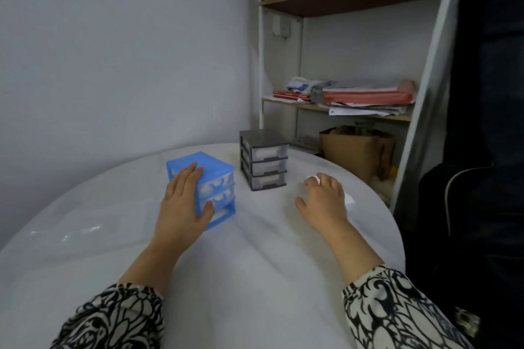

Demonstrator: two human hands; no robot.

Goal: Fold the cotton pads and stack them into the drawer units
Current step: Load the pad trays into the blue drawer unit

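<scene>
Drawers first — the left hand clasps the blue drawer unit, likely steadying it; right of it, beyond the grey unit, the right hand curls over white cotton pads — apparently gathering one.

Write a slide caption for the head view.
Left hand holds blue drawer unit; right hand on cotton pads.
</scene>
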